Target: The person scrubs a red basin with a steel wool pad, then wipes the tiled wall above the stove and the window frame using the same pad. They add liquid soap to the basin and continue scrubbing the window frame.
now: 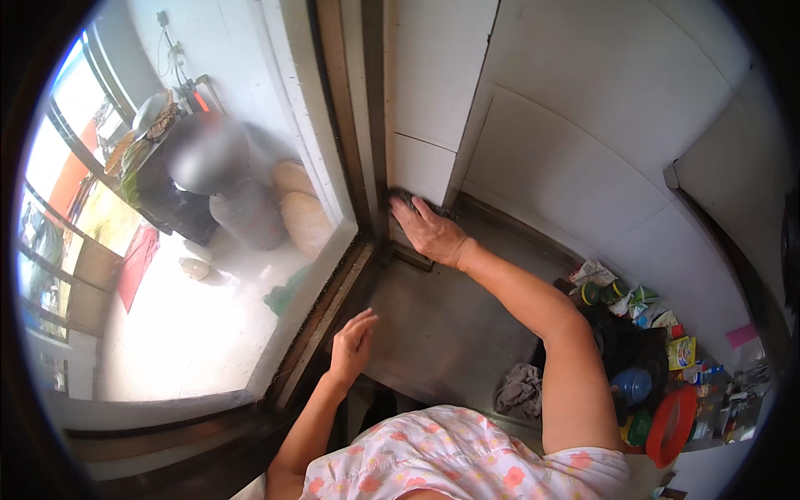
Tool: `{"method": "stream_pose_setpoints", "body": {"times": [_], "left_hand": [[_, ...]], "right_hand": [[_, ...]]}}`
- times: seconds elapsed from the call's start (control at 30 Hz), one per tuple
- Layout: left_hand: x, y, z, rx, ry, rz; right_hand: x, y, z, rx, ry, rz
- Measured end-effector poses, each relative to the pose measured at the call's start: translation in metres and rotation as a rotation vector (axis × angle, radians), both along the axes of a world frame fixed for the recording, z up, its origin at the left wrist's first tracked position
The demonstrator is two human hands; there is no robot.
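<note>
My right hand presses a dark, rough wad against the low part of the white tiled wall. Most of the wad is hidden under the fingers and palm, so whether it is a cloth or a scouring pad is unclear. This spot is right beside the window frame, above the corner of a grey counter. Lower down, my left hand hovers near the window sill, holding nothing, its fingers loosely bent. A crumpled grey cloth lies at the counter's near edge.
Bottles, packets and jars crowd the right side, with a red plastic basin and a blue round container. A dark-edged panel juts out at upper right. Through the window glass are a metal bowl-shaped object and sacks.
</note>
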State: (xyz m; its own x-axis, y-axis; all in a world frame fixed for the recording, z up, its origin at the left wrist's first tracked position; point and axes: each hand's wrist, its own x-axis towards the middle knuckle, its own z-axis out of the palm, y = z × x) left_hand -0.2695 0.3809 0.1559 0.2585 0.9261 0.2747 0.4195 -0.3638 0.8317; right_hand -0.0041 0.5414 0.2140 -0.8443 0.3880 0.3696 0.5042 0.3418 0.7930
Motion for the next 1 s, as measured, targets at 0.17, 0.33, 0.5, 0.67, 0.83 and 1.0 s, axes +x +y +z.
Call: {"method": "stream_pose_setpoints", "body": {"times": [0.17,0.33,0.5,0.67,0.83,1.0], "left_hand": [[-0.040,-0.046,-0.022,-0.196,-0.056,0.128],[-0.060,-0.076,-0.046,-0.293,-0.082,0.268],[-0.047,-0.074,-0.048,-0.365,-0.109,0.252],[-0.046,-0.073,-0.042,-0.246,-0.118,0.248],[-0.063,-0.087,-0.036,-0.336,-0.157,0.307],[-0.066,-0.091,-0.054,-0.435,-0.227,0.331]], "right_hand": [[-0.002,-0.002,0.043,-0.169,0.185,0.094],[-0.023,0.009,0.214,0.198,0.470,0.077],[-0.032,0.016,0.149,0.204,0.217,-0.056],[-0.006,0.001,0.037,-0.033,0.008,0.042],[-0.012,0.001,0.094,-0.099,0.221,0.175],[-0.020,0.028,0.300,0.444,0.410,0.157]]}}
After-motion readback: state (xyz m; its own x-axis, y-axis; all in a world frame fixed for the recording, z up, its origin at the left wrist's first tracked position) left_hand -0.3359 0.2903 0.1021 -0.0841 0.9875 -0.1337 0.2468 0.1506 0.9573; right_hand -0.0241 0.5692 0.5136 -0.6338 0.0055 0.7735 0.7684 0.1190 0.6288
